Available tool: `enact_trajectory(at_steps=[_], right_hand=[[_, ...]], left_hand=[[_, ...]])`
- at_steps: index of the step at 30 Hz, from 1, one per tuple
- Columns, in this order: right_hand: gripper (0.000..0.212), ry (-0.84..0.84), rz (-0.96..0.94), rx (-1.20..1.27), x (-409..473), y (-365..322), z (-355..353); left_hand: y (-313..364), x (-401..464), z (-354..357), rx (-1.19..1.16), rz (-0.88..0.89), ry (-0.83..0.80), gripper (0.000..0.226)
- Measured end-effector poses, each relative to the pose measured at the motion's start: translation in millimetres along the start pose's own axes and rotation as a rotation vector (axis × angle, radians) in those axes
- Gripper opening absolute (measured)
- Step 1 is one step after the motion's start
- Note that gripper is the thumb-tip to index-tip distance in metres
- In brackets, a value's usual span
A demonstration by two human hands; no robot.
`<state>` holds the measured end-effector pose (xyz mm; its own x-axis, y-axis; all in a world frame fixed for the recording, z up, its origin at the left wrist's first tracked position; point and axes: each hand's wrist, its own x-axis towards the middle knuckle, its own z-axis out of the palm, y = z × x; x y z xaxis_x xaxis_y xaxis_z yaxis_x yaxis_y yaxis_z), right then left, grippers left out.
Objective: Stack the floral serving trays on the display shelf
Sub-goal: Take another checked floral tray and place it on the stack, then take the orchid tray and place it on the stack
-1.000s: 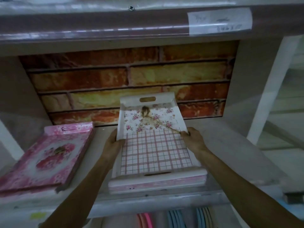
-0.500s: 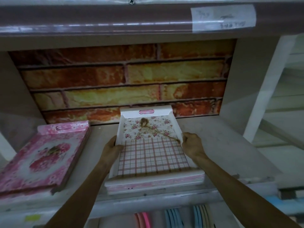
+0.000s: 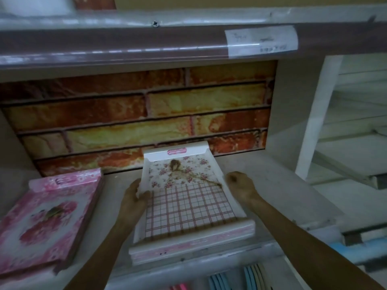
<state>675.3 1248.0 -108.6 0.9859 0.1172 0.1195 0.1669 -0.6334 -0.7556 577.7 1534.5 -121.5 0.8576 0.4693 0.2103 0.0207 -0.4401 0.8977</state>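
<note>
A white floral tray (image 3: pixel 188 197) with a pink check pattern and a doll print lies on top of a stack of like trays (image 3: pixel 188 245) at the front middle of the display shelf (image 3: pixel 282 185). My left hand (image 3: pixel 134 197) grips its left rim, thumb over the edge. My right hand (image 3: pixel 240 185) is curled against its right rim, and I cannot see its fingertips. A second stack of pink floral trays (image 3: pixel 52 216) lies at the left of the same shelf, apart from both hands.
A brick-pattern panel (image 3: pixel 146 114) closes the back of the shelf. The upper shelf's edge (image 3: pixel 125 47) hangs low overhead with a paper label (image 3: pixel 260 40). A white upright (image 3: pixel 314 122) stands at the right. Coloured plastic items (image 3: pixel 255 277) sit on the level below.
The tray's far end has come down from its tilt and the tray now lies flat on the stack. Both hands have stayed at its side rims.
</note>
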Motion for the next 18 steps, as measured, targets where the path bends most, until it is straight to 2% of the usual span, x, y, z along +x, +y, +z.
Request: enact_trajectory(at_steps=[2,4,6,9,12,18], right_hand=[[0.024,0.044,-0.017,0.032,-1,-6,-13],[0.021,0.094,-0.051,0.092,-2,-13,-29],[0.015,0.138,-0.077,0.152,-5,-17,-45],[0.02,0.207,-0.1,0.259,-12,-15,-73],[0.011,0.252,-0.11,0.336,-24,-9,-106],[0.014,0.335,-0.139,0.421,-57,23,-172]], left_hand=[[9,6,-4,0.035,0.095,0.086,0.037],[23,12,-4,-0.012,0.172,0.096,0.032],[41,14,0,-0.113,0.249,0.036,0.025],[71,11,17,-0.322,0.269,-0.076,0.019],[97,-1,45,-0.402,0.305,-0.148,0.015],[146,-27,112,-0.52,0.376,-0.292,0.014]])
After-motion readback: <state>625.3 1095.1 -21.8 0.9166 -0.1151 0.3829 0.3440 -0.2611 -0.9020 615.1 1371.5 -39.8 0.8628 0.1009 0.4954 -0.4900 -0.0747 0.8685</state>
